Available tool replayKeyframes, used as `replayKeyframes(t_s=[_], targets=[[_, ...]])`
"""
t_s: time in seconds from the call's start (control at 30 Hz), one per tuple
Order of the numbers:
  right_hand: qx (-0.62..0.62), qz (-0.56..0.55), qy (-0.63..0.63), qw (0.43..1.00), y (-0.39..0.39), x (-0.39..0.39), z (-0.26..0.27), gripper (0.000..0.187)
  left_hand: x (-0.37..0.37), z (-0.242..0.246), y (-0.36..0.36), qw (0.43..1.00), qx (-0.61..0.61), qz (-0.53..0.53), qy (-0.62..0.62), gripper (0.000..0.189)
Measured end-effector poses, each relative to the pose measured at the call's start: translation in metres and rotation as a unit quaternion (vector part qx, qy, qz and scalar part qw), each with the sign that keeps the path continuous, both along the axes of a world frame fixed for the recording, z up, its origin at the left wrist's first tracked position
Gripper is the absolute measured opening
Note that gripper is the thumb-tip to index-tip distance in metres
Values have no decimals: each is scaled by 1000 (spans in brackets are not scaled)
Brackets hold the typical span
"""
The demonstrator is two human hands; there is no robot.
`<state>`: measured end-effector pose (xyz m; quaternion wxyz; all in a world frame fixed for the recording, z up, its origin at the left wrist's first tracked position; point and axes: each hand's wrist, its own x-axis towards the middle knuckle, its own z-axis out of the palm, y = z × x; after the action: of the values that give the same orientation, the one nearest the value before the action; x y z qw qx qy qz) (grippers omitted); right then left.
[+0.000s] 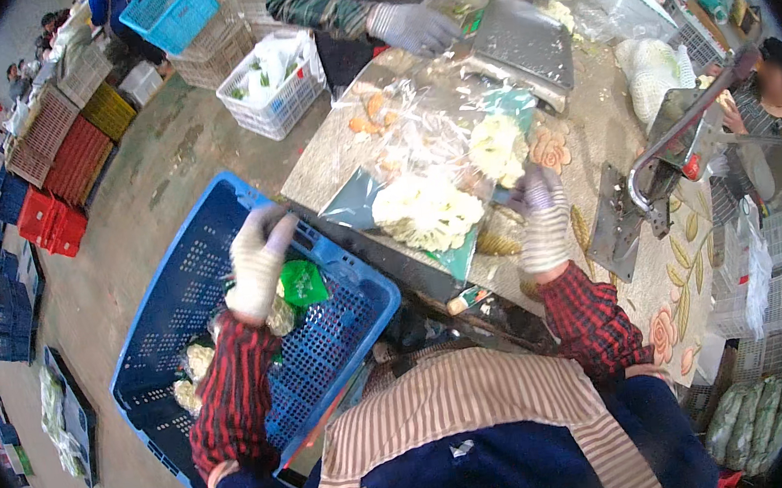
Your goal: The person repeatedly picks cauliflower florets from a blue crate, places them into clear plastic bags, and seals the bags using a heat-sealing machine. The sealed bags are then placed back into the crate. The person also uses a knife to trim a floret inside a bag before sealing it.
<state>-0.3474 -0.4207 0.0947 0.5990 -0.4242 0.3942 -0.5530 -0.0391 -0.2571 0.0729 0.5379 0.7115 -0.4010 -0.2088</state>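
My left hand [257, 263], in a white knit glove, hangs over the blue plastic crate [357, 266] with thumb and fingers apart and nothing visible in them. Inside the crate lie several wrapped cauliflower pieces [200, 361] and a green packet [303, 281]. On the table, my right hand [544, 219] is beside a cauliflower piece [498, 148]; its fingertips are blurred, so a grip cannot be made out. A larger cauliflower piece [427, 212] lies left of it, on clear and bluish plastic bags [353, 198].
A weighing scale [521, 48] stands at the table's far side, by a co-worker's gloved hand [413, 27]. A metal lever device [651, 178] is mounted at the right. A white crate [277, 101] is on the floor beyond. Another person [775, 92] is at the far right.
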Motion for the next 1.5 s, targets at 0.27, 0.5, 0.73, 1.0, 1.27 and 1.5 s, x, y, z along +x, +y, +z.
replayKeyframes(t_s=[0.27,0.5,0.73,1.0,1.27,1.5], targets=[[293,215,-84,928,-91,35,-120,77,-53,4,-240,947,271,-161,-60,80],[129,199,44,970,-56,14,-66,22,-92,37,-200,967,93,-206,115,26],[-79,191,43,977,-41,-58,26,35,-120,124,-128,901,-193,-310,236,15],[-207,124,23,970,-57,-128,118,21,-167,155,-135,888,-239,-314,234,27],[-168,120,41,978,-53,-145,122,26,-201,193,-138,917,-132,-369,81,19],[-348,-11,214,913,-41,-183,143,24,-235,219,-131,906,-246,-343,-14,13]])
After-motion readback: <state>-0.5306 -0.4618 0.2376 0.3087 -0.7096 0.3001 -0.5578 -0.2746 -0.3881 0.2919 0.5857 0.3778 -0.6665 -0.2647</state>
